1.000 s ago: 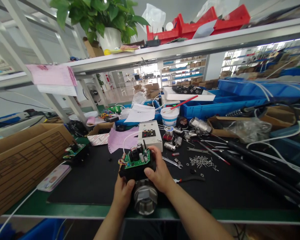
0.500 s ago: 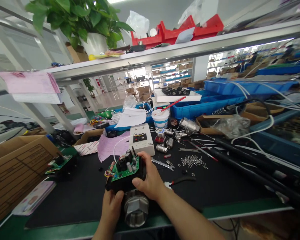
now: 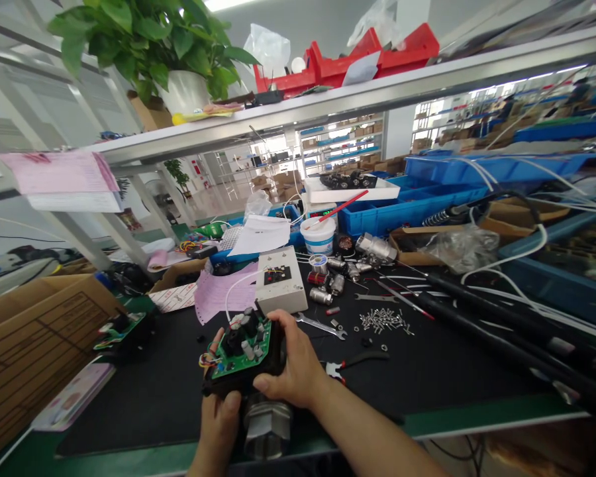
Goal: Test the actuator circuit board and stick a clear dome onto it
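Note:
A black housing with a green circuit board (image 3: 243,348) on top is held between both hands, tilted a little. My right hand (image 3: 298,364) grips its right side, fingers over the far edge and thumb at the front. My left hand (image 3: 218,417) holds the left front corner, thumb in front and a fingertip showing behind the board. Below the housing, near the table's front edge, is a hexagonal metal fitting (image 3: 268,427). A white wire runs from the board toward a grey box (image 3: 281,291) behind it.
Pliers (image 3: 360,361), a wrench (image 3: 322,326) and a pile of screws (image 3: 385,320) lie right of the hands. Black rods (image 3: 506,338) stretch across the right side. At left are another circuit board (image 3: 124,331) and a cardboard box (image 3: 44,358).
The housing has moved slightly left, toward me, and its board now faces the camera more. Both hands have moved with it. The pliers show more fully.

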